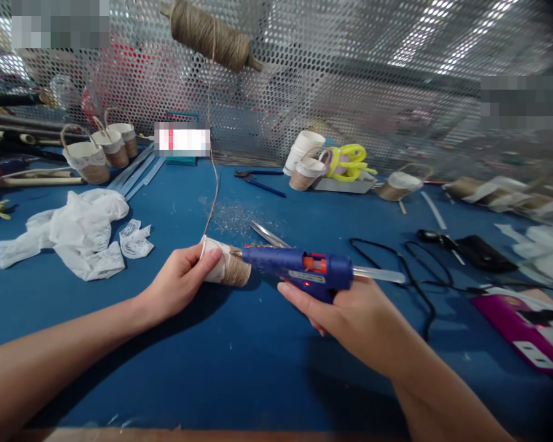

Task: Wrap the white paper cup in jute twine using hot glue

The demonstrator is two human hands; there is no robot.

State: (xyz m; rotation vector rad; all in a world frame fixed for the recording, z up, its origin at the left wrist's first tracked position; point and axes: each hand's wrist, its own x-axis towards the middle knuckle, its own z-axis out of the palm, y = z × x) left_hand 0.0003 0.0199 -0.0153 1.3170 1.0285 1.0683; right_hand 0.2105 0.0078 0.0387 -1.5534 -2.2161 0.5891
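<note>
Twine-wrapped cup (234, 269) on its side in front of the person, over the near middle of the blue worktop (188, 368); long axis roughly left-right, rim to the left, base to the right and dipping slightly. Can't tell if it touches the worktop. Glue gun (295, 265) just right of it, long axis also near level, nozzle pointing left at the cup's side; contact there can't be told. Clear glue stick (380, 274) pokes out the gun's back, pointing right. Containers: three handled cups (92, 169) upright at back left, lace around the rims, contents can't be made out; stack of white cups (305, 146) at back middle, small brown cup (303, 180) in front of it; pale box (345, 185) beside that, with yellow loops (336, 162) over it. Left hand (182, 273) grasps the cup at its rim end, thumb on the near side, other fingers hidden behind, so the base end sticks out right past the thumb. Right hand (350, 310) has fingers wrapped on the gun's handle, barrel above them. Twine strand (217, 178) runs from the cup's rim up to the spool (209, 37).
</note>
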